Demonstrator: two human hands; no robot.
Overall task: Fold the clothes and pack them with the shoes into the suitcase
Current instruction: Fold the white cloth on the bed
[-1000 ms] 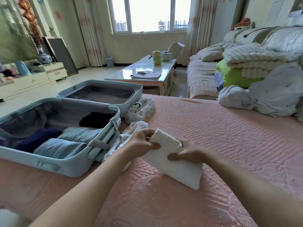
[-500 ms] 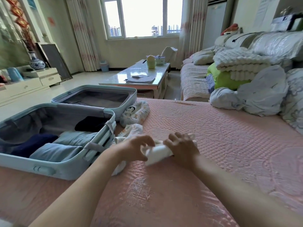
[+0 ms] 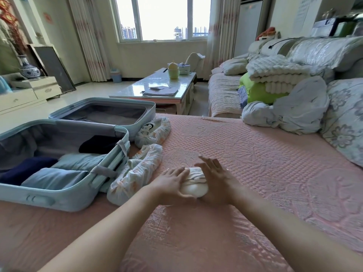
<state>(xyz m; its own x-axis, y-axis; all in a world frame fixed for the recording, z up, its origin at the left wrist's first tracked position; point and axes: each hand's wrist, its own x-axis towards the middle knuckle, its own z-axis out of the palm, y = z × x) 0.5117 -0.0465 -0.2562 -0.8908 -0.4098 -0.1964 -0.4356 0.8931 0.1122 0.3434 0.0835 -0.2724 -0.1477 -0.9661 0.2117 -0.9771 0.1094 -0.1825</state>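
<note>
While both hands press down on it, a small white garment lies rolled into a tight bundle on the pink bed, roughly in the middle of the view. The left hand rests on the bundle's left side with its fingers straight and laid flat, curled round nothing. The right hand lies on the right side, its fingers spread and straight too, the palm on the cloth (so neither hand grips the garment, both just flatten it).

To the left an open pale-blue suitcase sits on the bed, well apart from the bundle. Its near half holds folded clothes: a light blue piece at the front, a navy one beside it and a black one further back. Its far half shows only grey lining.

Two shoes in printed covers lie between suitcase and hands: one just beside the suitcase's near corner and near the left hand, the other further back, touching the far half. A heap of bedding is piled at the bed's far right.
</note>
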